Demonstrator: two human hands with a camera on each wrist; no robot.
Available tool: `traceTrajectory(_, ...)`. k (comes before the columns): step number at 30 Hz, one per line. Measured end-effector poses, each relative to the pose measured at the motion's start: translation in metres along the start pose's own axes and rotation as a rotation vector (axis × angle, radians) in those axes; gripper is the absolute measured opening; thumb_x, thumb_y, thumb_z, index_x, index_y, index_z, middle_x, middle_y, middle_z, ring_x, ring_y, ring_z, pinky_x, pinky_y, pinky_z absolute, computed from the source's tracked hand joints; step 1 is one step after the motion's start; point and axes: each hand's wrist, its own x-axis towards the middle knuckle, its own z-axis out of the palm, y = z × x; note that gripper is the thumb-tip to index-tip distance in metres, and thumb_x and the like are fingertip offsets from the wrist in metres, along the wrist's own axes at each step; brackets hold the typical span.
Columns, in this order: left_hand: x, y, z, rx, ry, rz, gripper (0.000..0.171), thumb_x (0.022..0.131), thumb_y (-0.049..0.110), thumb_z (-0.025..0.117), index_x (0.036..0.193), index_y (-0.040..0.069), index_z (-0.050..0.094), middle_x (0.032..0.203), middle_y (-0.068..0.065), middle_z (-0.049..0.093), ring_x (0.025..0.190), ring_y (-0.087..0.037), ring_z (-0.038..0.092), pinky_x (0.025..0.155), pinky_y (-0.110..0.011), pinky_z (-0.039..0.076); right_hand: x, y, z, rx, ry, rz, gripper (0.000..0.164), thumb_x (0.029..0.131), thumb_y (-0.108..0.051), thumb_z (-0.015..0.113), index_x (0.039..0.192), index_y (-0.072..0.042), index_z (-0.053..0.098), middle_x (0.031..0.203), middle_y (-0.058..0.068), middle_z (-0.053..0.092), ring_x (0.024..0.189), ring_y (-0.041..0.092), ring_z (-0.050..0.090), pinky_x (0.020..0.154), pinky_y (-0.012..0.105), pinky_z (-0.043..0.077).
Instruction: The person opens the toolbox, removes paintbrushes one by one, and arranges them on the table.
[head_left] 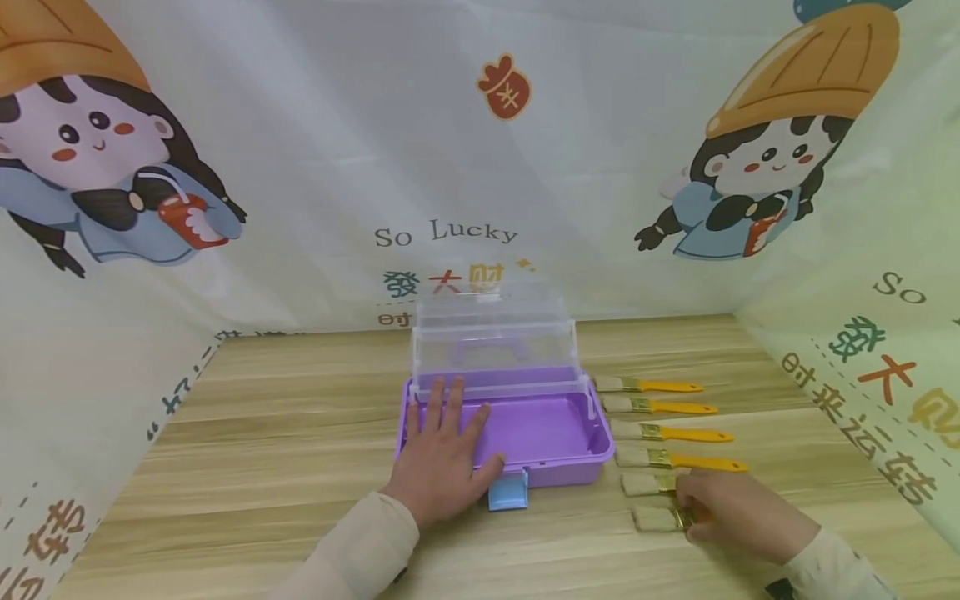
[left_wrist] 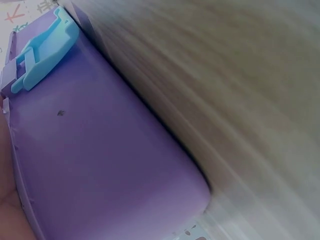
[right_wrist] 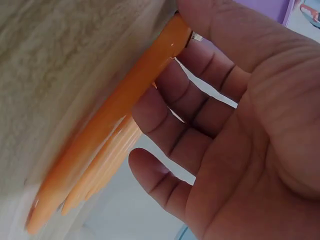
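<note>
A purple plastic box (head_left: 551, 429) stands with its clear lid (head_left: 495, 354) raised at the back and its light blue latch (head_left: 508, 492) hanging at the front. My left hand (head_left: 438, 467) rests over its front left rim, fingers spread and fairly straight across the opening. On the right, my right hand (head_left: 738, 508) pinches the nearest paintbrush (head_left: 654, 519) where the metal band meets the handle. Its orange handle (right_wrist: 110, 115) lies along the curled fingertips in the right wrist view, close over the table. The bristles point left toward the box.
Several more paintbrushes with yellow-orange handles, such as the farthest one (head_left: 671, 386), lie in a row right of the box. The wood-grain table (head_left: 300, 417) is enclosed behind and at both sides by a printed cloth (head_left: 322, 167).
</note>
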Motion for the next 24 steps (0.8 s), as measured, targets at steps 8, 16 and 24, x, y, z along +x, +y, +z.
traceTrajectory(8,-0.005,0.004,0.001,-0.002,0.006,0.009,0.073,0.097,0.064,0.035,0.152,0.017,0.043,0.162,-0.024,0.013,0.148,-0.045,0.006,0.111,-0.068,0.01,-0.005,0.001,0.006,0.055,-0.031,0.013,0.031,0.076,-0.024,0.085,0.088,-0.022,0.056,0.075,-0.018,0.045,0.066,0.0,0.04,0.057,0.026,0.04)
traceTrajectory(16,-0.006,0.003,-0.001,-0.024,0.006,-0.002,0.074,0.097,0.064,0.035,0.153,0.016,0.041,0.162,-0.023,0.013,0.149,-0.044,0.004,0.112,-0.068,0.005,-0.001,0.009,-0.019,0.052,0.137,0.015,0.024,0.085,-0.028,0.078,0.1,-0.014,0.066,0.093,-0.011,0.062,0.081,0.008,0.059,0.068,0.033,0.052)
traceTrajectory(24,-0.011,-0.024,-0.023,-0.2,0.151,0.07,0.066,0.092,0.051,0.06,0.142,0.007,0.054,0.153,-0.022,0.036,0.143,-0.044,0.028,0.112,-0.066,0.015,0.016,0.017,-0.04,-0.08,0.308,0.199,0.042,0.093,-0.028,0.071,0.122,0.001,0.062,0.119,0.021,0.063,0.103,0.042,0.062,0.085,0.057,0.05)
